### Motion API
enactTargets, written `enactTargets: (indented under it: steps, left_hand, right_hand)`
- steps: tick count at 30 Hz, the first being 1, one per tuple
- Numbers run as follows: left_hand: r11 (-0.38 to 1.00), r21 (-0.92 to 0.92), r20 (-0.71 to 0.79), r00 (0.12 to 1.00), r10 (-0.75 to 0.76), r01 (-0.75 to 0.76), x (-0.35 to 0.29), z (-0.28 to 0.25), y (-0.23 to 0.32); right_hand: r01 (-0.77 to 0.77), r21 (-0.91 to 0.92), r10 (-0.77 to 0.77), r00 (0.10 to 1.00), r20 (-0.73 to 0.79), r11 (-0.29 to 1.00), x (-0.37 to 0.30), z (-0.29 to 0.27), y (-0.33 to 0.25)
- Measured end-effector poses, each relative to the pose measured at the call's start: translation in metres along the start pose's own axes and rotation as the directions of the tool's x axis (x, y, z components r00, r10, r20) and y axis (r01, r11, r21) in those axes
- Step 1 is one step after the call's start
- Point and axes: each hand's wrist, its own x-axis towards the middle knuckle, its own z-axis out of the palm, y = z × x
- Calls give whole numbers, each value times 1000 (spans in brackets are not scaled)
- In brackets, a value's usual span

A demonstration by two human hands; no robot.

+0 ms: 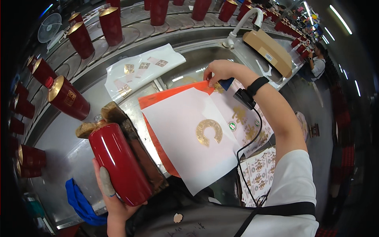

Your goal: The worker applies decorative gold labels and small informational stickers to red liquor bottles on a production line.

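A glossy red bottle with a clear glass neck lies tilted on a worn wooden cradle. My left hand grips its lower end, fingers wrapped round the side and base; one finger wears a beige cover. At the top edge of a stack of sheets, my right hand is closed in a pinch on the corner of an orange sheet. A white sheet bearing a gold open-ring decal lies over the orange one. Something dark blue shows beneath my right hand.
Red bottles with gold shoulders stand along a curved conveyor. Nearby are a decal sheet, more printed sheets, a blue cloth, a white faucet and a cardboard box. Another person sits at far right.
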Motion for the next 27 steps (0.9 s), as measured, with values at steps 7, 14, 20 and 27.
enactTargets:
  steps: [7, 14, 20, 27]
  left_hand:
    - [997, -28, 49, 996, -72, 73, 7, -2, 4]
    - [984, -79, 112, 982, -152, 162, -6, -4, -16]
    - [991, 133, 131, 991, -11, -6, -2, -10, -16]
    - [495, -709, 242, 833, -498, 502, 14, -1, 2]
  right_hand:
    - [-8, 5, 8, 1000, 28, 1000, 12, -14, -1]
    - [-4, 92, -10, 989, 148, 996, 22, -13, 4]
    - [62, 243, -74, 997, 38, 968, 41, -22, 22]
    - [-46, 521, 184, 959, -215, 852, 89, -20, 70]
